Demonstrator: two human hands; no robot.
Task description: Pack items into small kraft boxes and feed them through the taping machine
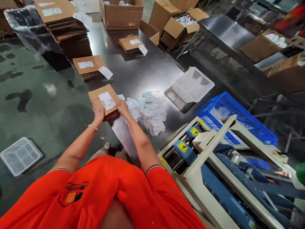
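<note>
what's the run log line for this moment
left hand on flat carton stack | right hand on its right edge | bagged parts beside

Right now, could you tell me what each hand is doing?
Left hand: gripping the near stack of flat cardboard boxes.
Right hand: gripping the same stack's right edge.

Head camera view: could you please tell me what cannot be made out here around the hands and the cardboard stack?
- Printed label on the flat cardboard stack: text too small to read.
- Left hand and right hand: fingers hidden at the stack's near edge, grip unclear.
- Clear plastic bags: contents blurred by glare.
- Far carton: cut off by the top edge.
</note>
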